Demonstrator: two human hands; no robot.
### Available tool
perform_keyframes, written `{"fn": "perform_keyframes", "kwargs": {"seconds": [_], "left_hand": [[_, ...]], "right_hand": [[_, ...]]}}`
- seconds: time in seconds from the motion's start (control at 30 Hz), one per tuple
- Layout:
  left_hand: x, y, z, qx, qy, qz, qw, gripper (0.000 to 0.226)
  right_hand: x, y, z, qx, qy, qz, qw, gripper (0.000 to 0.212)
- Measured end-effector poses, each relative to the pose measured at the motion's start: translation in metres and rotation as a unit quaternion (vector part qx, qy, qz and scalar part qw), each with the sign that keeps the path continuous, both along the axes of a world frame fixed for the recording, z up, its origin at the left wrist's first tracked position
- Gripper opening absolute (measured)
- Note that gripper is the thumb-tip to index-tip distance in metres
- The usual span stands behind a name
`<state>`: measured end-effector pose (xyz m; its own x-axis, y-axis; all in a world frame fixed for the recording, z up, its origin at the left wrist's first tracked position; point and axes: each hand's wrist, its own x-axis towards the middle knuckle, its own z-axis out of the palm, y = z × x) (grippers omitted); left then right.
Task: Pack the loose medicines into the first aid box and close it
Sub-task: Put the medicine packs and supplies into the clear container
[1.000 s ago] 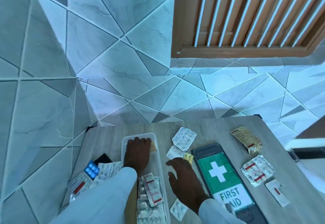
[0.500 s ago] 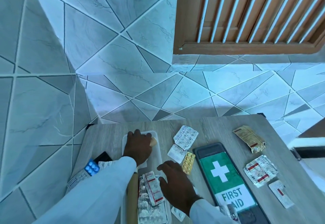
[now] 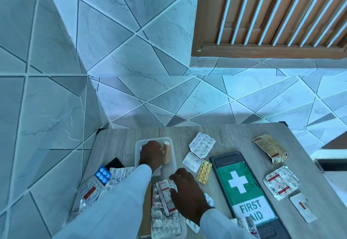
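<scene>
Left hand (image 3: pixel 151 155) lies flat, open, at the box's (image 3: pixel 138 145) far end; right hand (image 3: pixel 185 188) (fingers spread) rests on packs (image 3: pixel 165 195) inside. Worktop (image 3: pixel 234 135) far edge bare.

Clear plastic box (image 3: pixel 138 145), foil strips (image 3: pixel 281 182), matt woodgrain table (image 3: pixel 234 135).

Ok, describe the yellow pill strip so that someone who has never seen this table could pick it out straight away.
Start at the big green first aid lid with the white cross, lying flat on the wooden table. Just off its left edge, near the far end, lies the yellow pill strip. The packs around it are silver or white foil; it alone is yellow, with two rows of round tablets.
</scene>
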<state>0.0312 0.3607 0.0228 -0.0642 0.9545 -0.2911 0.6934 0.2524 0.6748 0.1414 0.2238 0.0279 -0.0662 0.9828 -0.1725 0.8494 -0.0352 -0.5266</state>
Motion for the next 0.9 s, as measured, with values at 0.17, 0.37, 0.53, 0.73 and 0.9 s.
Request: {"fn": "perform_keyframes", "kwargs": {"seconds": [0.17,0.37,0.53,0.73,0.9], "left_hand": [[-0.029,-0.010,0.003,0.035,0.015,-0.086,0.996,0.040],[-0.042,-0.041,0.015,0.059,0.193,-0.254,0.946,0.063],[-0.050,-0.062,0.017,0.087,0.294,-0.311,0.900,0.071],[-0.044,-0.068,0.021,0.125,0.299,-0.300,0.897,0.050],[-0.055,-0.092,0.012,0.195,0.054,-0.164,0.966,0.026]], "right_hand": [[-0.002,0.001,0.002,-0.016,-0.046,0.011,0.999,0.043],[-0.011,0.002,0.002,-0.028,-0.069,0.003,0.997,0.045],[-0.015,-0.008,0.002,-0.029,-0.047,-0.022,0.998,0.051],[-0.018,-0.029,0.008,-0.004,0.017,-0.096,0.995,0.049],[0.020,-0.063,0.006,-0.032,0.032,-0.210,0.977,0.050]]}}
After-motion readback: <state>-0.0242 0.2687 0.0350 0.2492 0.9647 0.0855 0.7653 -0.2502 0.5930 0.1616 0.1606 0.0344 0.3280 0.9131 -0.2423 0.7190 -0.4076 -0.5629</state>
